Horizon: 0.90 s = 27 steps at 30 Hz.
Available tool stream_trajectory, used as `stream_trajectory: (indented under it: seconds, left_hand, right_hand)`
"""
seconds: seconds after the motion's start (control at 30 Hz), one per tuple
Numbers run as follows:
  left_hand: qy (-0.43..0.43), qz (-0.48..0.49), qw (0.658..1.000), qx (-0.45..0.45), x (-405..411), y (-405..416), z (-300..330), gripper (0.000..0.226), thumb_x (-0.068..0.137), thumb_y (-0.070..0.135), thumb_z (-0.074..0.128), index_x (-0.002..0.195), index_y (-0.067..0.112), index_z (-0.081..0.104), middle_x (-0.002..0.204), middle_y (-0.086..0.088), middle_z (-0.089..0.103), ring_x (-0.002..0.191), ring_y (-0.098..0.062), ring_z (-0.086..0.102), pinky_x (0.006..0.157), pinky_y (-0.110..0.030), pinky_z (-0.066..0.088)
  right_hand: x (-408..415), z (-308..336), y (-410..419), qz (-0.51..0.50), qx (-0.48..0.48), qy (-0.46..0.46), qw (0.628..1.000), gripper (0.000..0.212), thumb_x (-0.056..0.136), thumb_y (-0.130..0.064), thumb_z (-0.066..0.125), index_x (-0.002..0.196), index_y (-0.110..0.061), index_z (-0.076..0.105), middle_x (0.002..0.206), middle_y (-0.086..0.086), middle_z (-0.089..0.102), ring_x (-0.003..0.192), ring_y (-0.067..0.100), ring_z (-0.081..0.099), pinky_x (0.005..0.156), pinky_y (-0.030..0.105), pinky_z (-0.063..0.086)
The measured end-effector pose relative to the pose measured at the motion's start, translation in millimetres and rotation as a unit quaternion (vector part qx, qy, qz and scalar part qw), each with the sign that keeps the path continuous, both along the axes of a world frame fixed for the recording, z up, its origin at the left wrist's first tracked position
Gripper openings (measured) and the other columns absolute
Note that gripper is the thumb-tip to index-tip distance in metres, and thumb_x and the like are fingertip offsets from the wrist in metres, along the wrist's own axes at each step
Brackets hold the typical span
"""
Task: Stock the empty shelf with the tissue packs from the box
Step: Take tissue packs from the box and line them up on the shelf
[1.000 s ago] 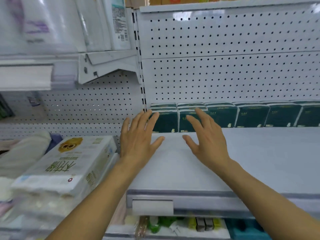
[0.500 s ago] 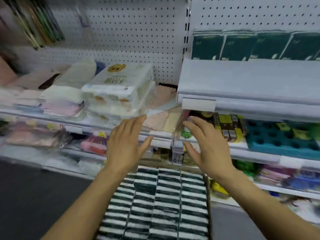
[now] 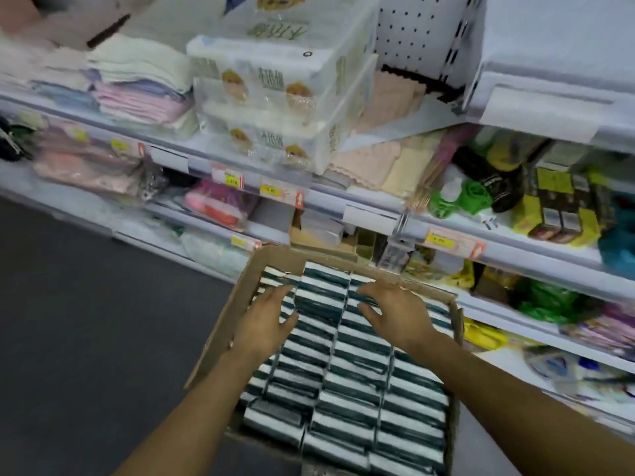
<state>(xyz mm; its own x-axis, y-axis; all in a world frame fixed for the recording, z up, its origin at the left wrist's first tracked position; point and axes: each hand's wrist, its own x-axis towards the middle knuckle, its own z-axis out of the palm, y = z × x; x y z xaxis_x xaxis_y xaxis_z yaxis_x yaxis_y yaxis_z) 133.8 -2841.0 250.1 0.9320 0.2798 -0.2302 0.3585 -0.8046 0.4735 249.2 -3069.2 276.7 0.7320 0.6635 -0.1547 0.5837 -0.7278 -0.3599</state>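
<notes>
Left hand [image 3: 266,321]: fingers spread and loosely bent, palm down, holding nothing. It hovers over the left columns of tissue packs [image 3: 347,365] in the box [image 3: 220,334]; fingertips look at or just above the pack tops, contact can't be confirmed through the blur.

Right hand [image 3: 395,312]: same posture, fingers fanned and slightly curled, pointing left toward the middle column, nothing gripped. Its fingertips sit just above the far rows; touching or not, can't tell.

Box: brown corrugated cardboard, open top, flaps up, standing on dark floor [image 3: 86,321] in front of the shelving. Packs fill it in tight columns, set on edge, each a flat rectangular block showing dark green and white bands, glossy wrap. Packs lie directly beneath both palms and run back toward the wrists, along the forearms.

Upper left: folded soft cloths [image 3: 137,84] in white, pink and pale blue, stacked on a shelf. Beside them, two stacked clear-wrapped white tissue bundles [image 3: 275,94] with a yellow cartoon print. Further right, white perforated back panel [image 3: 415,32], then the pale flat shelf [image 3: 549,56] at top right with a blank white label holder on its front edge. Below it, mixed small goods in green and yellow, blurred.
</notes>
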Motion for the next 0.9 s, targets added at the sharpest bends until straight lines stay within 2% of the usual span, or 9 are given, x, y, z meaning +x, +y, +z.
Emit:
stream_trajectory:
  seconds: [0.1, 0.23, 0.37, 0.5, 0.6, 0.7, 0.8, 0.9]
  left_hand:
    - [0.029, 0.003, 1.0, -0.006, 11, 6, -41, 0.059, 0.097, 0.032, 0.058, 0.15, 0.023, 0.033, 0.149, -0.003, 0.042, 0.126, -0.024, 0.049, 0.097, -0.038, 0.047]
    - [0.06, -0.006, 0.998, -0.002, 31, 10, -79, 0.067, 0.098, 0.031, 0.056, 0.155, 0.025, 0.021, 0.155, 0.0, 0.03, 0.13, -0.023, 0.045, 0.092, -0.038, 0.051]
    - [0.067, -0.002, 0.998, -0.003, 40, 13, -101, 0.065, 0.097, 0.03, 0.058, 0.153, 0.025, 0.025, 0.152, 0.001, 0.033, 0.13, -0.023, 0.045, 0.091, -0.039, 0.051]
    - [0.04, 0.021, 0.999, -0.009, 41, 14, -107, 0.054, 0.094, 0.025, 0.063, 0.142, 0.025, 0.039, 0.14, 0.0, 0.044, 0.111, -0.022, 0.055, 0.07, -0.033, 0.05]
    - [0.033, 0.031, 0.999, -0.002, 44, 14, -108, 0.045, 0.089, 0.027, 0.07, 0.128, 0.023, 0.047, 0.126, 0.001, 0.051, 0.098, -0.02, 0.056, 0.067, -0.033, 0.049]
    - [0.026, 0.038, 0.999, -0.012, 47, 13, -108, 0.043, 0.086, 0.026, 0.073, 0.12, 0.021, 0.046, 0.113, 0.001, 0.056, 0.081, -0.018, 0.053, 0.064, -0.033, 0.045]
    - [0.017, 0.055, 0.997, -0.047, 52, 14, -108, 0.045, 0.084, 0.023, 0.076, 0.12, 0.02, 0.049, 0.103, 0.002, 0.06, 0.087, -0.02, 0.058, 0.07, -0.035, 0.049]
    - [0.004, 0.063, 0.996, -0.07, 52, 15, -109, 0.047, 0.084, 0.024, 0.076, 0.123, 0.022, 0.051, 0.1, 0.006, 0.06, 0.091, -0.018, 0.06, 0.074, -0.033, 0.049]
  right_hand:
    - [22, -34, 18, 0.015, -0.018, 0.012, 1.0, 0.024, 0.1, -0.035, 0.047, 0.118, -0.031, 0.062, 0.118, -0.004, 0.062, 0.106, 0.022, 0.058, 0.076, 0.036, 0.052]
    - [43, -69, 38, 0.021, -0.028, 0.017, 0.999, 0.023, 0.099, -0.034, 0.048, 0.114, -0.03, 0.064, 0.117, -0.003, 0.062, 0.106, 0.023, 0.058, 0.078, 0.036, 0.052]
    - [58, -93, 51, 0.049, -0.058, 0.022, 0.997, 0.024, 0.099, -0.036, 0.048, 0.111, -0.024, 0.064, 0.116, 0.001, 0.06, 0.106, 0.025, 0.057, 0.078, 0.035, 0.05]
    - [62, -106, 58, 0.058, -0.101, 0.017, 0.993, 0.036, 0.097, -0.048, 0.047, 0.123, -0.028, 0.062, 0.123, -0.001, 0.055, 0.109, 0.022, 0.056, 0.08, 0.033, 0.049]
    - [62, -111, 65, 0.06, -0.139, 0.0, 0.988, 0.045, 0.093, -0.062, 0.043, 0.117, -0.03, 0.065, 0.118, 0.001, 0.054, 0.104, 0.023, 0.056, 0.077, 0.034, 0.051]
    - [58, -116, 71, 0.065, -0.16, -0.015, 0.985, 0.052, 0.09, -0.068, 0.041, 0.121, -0.033, 0.063, 0.129, 0.004, 0.048, 0.115, 0.027, 0.051, 0.085, 0.035, 0.047]
    - [57, -117, 72, 0.075, -0.152, -0.016, 0.985, 0.052, 0.089, -0.065, 0.047, 0.126, -0.032, 0.059, 0.134, 0.004, 0.044, 0.125, 0.028, 0.043, 0.096, 0.036, 0.039]
    - [59, -117, 75, 0.102, -0.172, -0.043, 0.979, 0.048, 0.091, -0.055, 0.052, 0.128, -0.025, 0.058, 0.136, 0.007, 0.042, 0.128, 0.029, 0.038, 0.099, 0.037, 0.037]
